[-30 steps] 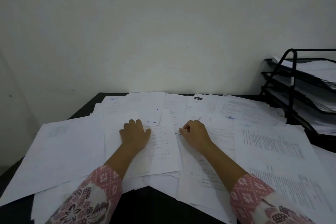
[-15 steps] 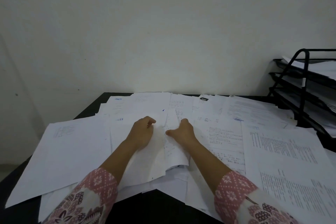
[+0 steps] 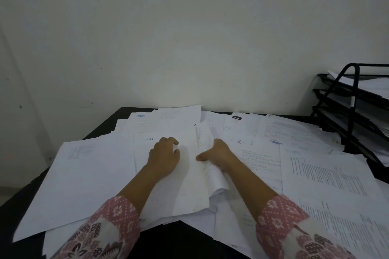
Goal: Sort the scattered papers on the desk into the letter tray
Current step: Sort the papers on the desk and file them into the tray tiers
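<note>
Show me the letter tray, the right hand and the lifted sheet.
letter tray (image 3: pixel 354 103): head view, black front post.
right hand (image 3: pixel 220 153): head view, back of the hand.
lifted sheet (image 3: pixel 217 184): head view, curled lower part.

Dense black print on the papers (image 3: pixel 328 178), blue heading on a far sheet (image 3: pixel 143 124), nothing legible.

The place reads as an office or study workspace. A dark flat desk (image 3: pixel 168 242) stands against a plain pale painted wall (image 3: pixel 189 38) and is covered with loose white printed paper sheets (image 3: pixel 328 176). At its right edge stands a black wire three-tier letter tray (image 3: pixel 352 109) holding more sheets.
</note>
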{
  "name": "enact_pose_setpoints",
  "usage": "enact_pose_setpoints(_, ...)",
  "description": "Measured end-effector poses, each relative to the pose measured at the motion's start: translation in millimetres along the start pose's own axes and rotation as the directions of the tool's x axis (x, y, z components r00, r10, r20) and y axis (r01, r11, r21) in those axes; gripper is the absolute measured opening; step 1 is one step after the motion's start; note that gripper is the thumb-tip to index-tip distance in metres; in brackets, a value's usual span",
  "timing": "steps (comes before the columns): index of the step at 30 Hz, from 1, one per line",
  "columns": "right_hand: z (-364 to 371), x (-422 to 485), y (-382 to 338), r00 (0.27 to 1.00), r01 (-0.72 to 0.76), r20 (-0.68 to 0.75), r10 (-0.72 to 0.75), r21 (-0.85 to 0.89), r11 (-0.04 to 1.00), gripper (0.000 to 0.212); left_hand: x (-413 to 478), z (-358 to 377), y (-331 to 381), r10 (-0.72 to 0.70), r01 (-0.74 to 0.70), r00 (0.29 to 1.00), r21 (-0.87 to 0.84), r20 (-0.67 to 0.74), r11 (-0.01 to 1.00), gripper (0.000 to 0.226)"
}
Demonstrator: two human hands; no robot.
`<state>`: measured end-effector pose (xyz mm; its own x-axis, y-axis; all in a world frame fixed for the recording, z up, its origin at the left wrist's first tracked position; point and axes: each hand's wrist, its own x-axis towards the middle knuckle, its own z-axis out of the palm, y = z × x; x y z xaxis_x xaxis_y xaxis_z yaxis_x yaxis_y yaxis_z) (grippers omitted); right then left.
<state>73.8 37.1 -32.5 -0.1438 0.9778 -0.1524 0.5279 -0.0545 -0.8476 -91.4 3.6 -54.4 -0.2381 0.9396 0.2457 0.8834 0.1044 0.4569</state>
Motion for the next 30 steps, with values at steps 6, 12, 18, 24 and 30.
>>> enact_pose_setpoints(6,-65.8,-2.2,19.9,1.000,-0.017,0.006,0.017,0.016,1.000,0.046,3.3,-2.8,-0.3,-0.032,0.036,0.996,0.051,-0.079,0.998,0.029)
enact_pose_setpoints(12,-108.8,-3.8,52.8,0.997,-0.055,-0.045,0.055,0.018,0.998,0.047,2.5,2.2,4.1,-0.202,0.206,0.979,0.211,-0.042,0.956,0.042)
enact_pose_setpoints(18,-113.6,-4.0,68.1,0.995,-0.061,-0.074,0.065,0.054,0.997,0.038,-5.9,13.5,19.8,-0.084,0.070,0.996,0.312,0.032,0.948,0.046)
enact_pose_setpoints(24,-112.0,-4.7,61.5,0.997,-0.065,-0.042,0.061,-0.113,0.991,0.049,-10.5,20.7,38.5,-0.016,0.001,0.999,0.269,0.051,0.963,0.044)
enact_pose_setpoints(30,-124.8,-6.4,65.6,0.993,-0.090,-0.089,0.084,-0.073,0.993,0.057,-13.9,23.7,46.7,-0.036,0.033,0.998,0.066,0.046,0.997,0.043)
